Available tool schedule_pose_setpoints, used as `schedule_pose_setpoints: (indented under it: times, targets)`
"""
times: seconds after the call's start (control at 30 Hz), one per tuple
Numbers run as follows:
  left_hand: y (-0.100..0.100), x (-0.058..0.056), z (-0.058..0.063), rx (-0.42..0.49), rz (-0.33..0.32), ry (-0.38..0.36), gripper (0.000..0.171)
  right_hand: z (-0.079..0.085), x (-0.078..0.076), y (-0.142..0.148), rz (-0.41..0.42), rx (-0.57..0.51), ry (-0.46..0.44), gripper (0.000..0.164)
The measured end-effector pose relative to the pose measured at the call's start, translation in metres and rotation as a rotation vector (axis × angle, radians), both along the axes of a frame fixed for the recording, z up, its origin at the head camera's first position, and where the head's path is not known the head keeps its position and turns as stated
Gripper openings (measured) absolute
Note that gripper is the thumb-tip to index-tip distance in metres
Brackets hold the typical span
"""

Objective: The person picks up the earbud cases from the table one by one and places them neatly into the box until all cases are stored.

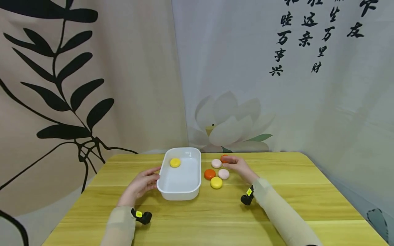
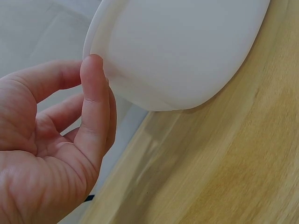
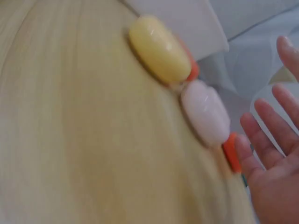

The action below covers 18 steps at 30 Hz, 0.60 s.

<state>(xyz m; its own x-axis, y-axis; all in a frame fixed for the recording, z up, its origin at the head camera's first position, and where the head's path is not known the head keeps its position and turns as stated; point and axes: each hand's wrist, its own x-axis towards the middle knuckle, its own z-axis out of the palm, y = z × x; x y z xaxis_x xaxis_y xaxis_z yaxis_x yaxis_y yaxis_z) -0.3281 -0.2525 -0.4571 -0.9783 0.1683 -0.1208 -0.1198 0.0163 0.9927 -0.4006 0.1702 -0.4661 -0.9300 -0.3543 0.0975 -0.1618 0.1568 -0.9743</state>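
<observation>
A white rectangular tray (image 1: 180,195) stands on the table with a yellow rounded disc (image 1: 175,162) inside. My left hand (image 1: 143,181) is at the tray's left side, relaxed fingertips resting at its rim; in the left wrist view a fingertip (image 2: 93,65) overlaps the rim. To the tray's right lie two pink discs (image 1: 223,174), an orange disc (image 1: 210,174) and a yellow disc (image 1: 216,182). My right hand (image 1: 237,164) reaches over a second orange disc (image 1: 223,158) at the back, partly hidden by its fingers. These fingers look spread in the right wrist view.
The wooden table (image 1: 261,218) has its back edge just behind the tray and discs. A curtain (image 1: 147,85) with printed leaves, a lotus and writing hangs behind it. Each wrist wears a small black camera (image 1: 141,216).
</observation>
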Motion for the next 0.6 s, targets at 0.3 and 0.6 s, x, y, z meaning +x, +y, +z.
schedule_pose_setpoints:
  times: [0.3,0.6]
  targets:
    - [0.0,0.0,-0.002,-0.013,-0.011,0.01,0.055,-0.02,-0.002,0.011,0.039,-0.021,-0.049,0.053]
    - [0.0,0.001,0.0,-0.016,-0.012,0.022,0.057,-0.025,-0.001,0.013,0.16,0.112,0.029,0.064]
